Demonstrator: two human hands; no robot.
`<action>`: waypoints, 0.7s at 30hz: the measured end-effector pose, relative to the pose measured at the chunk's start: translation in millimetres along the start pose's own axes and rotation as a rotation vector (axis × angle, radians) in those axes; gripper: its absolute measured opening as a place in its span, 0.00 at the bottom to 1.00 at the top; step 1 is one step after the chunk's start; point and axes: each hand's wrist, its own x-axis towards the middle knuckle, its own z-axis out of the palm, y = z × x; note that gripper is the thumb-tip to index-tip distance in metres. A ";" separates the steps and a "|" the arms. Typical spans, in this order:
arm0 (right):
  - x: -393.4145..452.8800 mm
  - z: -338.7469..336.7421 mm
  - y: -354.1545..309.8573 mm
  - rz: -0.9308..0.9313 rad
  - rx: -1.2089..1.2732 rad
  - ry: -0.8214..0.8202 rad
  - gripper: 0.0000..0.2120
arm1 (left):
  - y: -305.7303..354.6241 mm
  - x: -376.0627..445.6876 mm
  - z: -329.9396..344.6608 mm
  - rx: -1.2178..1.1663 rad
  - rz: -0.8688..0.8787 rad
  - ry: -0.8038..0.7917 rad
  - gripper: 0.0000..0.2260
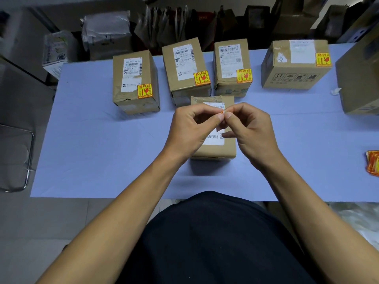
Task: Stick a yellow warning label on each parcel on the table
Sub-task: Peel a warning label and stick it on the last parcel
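Observation:
A flat brown parcel (213,148) with a white shipping label lies in the middle of the table, right under my hands. My left hand (189,128) and my right hand (249,128) meet above it, fingertips together, pinching a small yellow warning label (222,113) of which only a sliver shows. Behind stand several cardboard parcels that each carry a yellow warning label: a left one (135,83), a second (185,68), a third (231,66) and a wide one (293,64). A stack of yellow labels (373,163) lies at the table's right edge.
The table (92,144) has a pale blue cover. A big cardboard box (359,78) stands at the far right with a scrap of white backing paper (335,91) beside it. A metal-framed chair (16,156) is on the left. Boxes and bags line the back wall.

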 end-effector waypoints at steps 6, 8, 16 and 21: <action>0.9 -2.8 7.5 0.030 -0.026 0.026 0.06 | 1.3 -1.6 11.0 -0.211 -0.241 0.004 0.06; 3.2 -6.9 15.7 0.109 -0.004 0.072 0.06 | -2.4 0.9 14.8 -0.298 -0.374 0.045 0.07; 10.7 -55.6 79.4 0.475 -0.043 0.276 0.10 | -28.6 10.5 19.7 -0.364 -0.546 0.257 0.04; 10.7 -78.2 120.9 0.581 -0.175 0.265 0.08 | -39.6 10.7 25.4 -0.288 -0.557 0.281 0.05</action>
